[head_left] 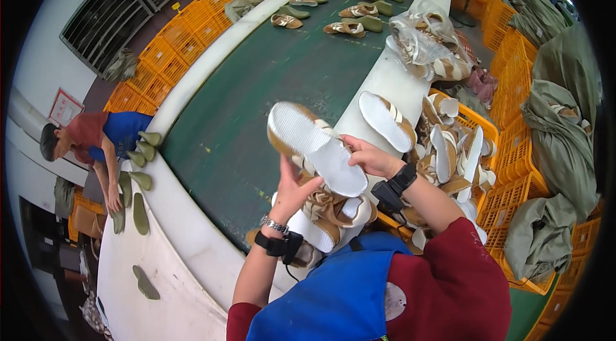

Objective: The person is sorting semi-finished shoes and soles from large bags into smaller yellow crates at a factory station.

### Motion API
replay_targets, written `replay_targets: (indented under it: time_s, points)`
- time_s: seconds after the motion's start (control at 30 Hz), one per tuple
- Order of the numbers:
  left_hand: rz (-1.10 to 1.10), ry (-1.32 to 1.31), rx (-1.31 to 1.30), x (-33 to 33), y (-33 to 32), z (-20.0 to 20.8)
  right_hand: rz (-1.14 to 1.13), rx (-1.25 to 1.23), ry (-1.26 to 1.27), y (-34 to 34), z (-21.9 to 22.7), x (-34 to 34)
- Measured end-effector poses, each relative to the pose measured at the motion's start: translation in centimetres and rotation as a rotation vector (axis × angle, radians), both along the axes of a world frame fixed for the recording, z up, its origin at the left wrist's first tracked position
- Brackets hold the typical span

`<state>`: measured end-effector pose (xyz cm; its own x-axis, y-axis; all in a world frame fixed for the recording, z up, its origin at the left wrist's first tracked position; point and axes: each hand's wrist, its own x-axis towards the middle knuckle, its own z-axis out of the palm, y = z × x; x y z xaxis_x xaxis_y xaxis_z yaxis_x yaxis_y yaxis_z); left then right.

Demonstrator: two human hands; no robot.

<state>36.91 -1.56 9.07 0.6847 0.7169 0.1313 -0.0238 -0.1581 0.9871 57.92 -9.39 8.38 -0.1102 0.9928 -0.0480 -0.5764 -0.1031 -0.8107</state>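
Observation:
Both hands hold a tan-and-white shoe upper (314, 148), tilted with its white bottom, ribbed at the toe half, facing me. My right hand (375, 160) is closed on its right edge, the thumb pressed on the white bottom. From below and to the left, my left hand (294, 192) supports it, fingers partly behind the shoe and the thumb along its lower edge. Under my hands, close to my blue apron, lies a pile of similar shoe uppers (314, 228). Another shoe upper (388, 119) rests on its side on the white ledge to the right.
A green conveyor belt (256, 103) carries shoes and green shoe lasts (362, 23) at its far end. An orange crate (478, 119) of uppers stands at my right, with a plastic bag of shoes (423, 39) beyond. Across the belt, a co-worker (106, 142) handles lasts on a white table (173, 283).

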Motion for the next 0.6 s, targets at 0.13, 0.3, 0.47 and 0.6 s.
replay_targets:
  time_s: [0.13, 0.3, 0.47, 0.6]
  points:
    - [0.143, -0.051, -0.214, 0.0, -2.3, 1.2, 0.154, 0.098, -0.163, -0.8, 0.5, -0.5]
    - [0.306, -0.028, 0.085, -1.0, -2.4, 0.8, -0.142, 0.211, -0.802, -2.3, 2.9, -0.3]
    - [0.382, 0.408, 0.563, -0.9, -4.0, 3.5, -0.454, 0.786, -1.280, -5.3, 9.4, -3.1]
    - [0.327, 0.348, 0.698, -0.9, -4.7, 4.4, -0.389, 0.563, -1.446, -4.9, 7.2, -1.7]
